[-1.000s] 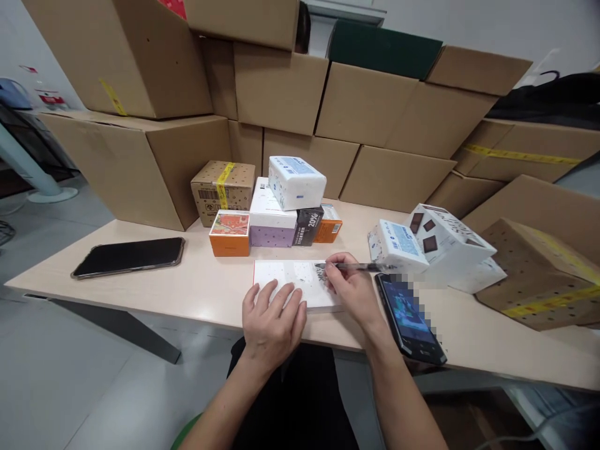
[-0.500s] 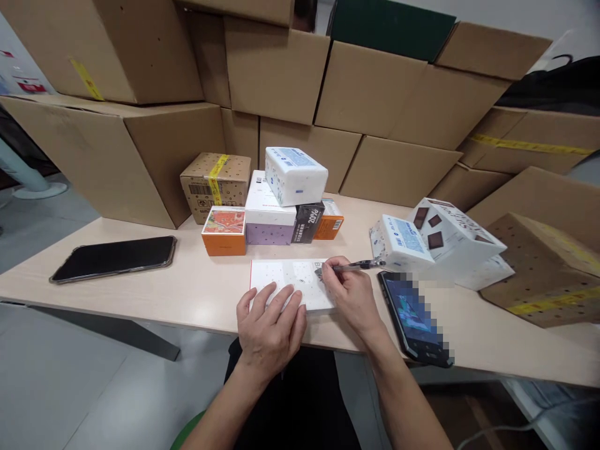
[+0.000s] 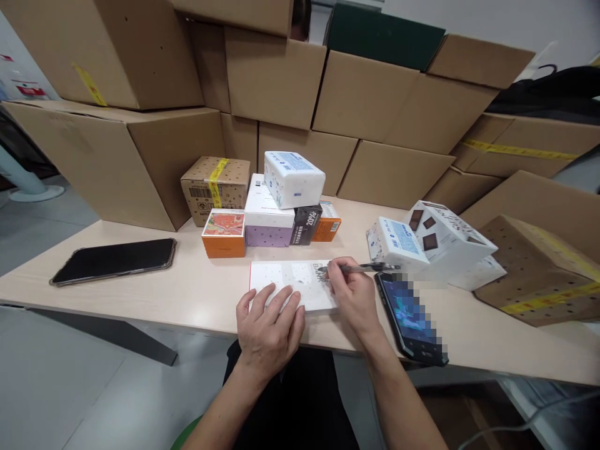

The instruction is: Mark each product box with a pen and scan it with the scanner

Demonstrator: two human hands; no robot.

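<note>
Since a moment ago the right hand [image 3: 354, 297] has slid a little rightward along the flat box [image 3: 293, 284], so the dark print at the box's right end now shows. The cartons [image 3: 276, 81] stacked behind the table [image 3: 140, 294] are shut; what they hold cannot be seen. The flat box lies closed near the table's front edge. The left hand [image 3: 269, 328] lies palm down, fingers spread, pressing on the box's near edge. The right hand pinches a pen [image 3: 363, 268], its tip at the box's right end. Just right of that hand lies a phone [image 3: 410, 319] with its screen lit; a dark phone [image 3: 112, 259] lies well apart at left. Small boxes [image 3: 276, 215] stand behind the flat box, white boxes [image 3: 431, 244] at right.
</note>
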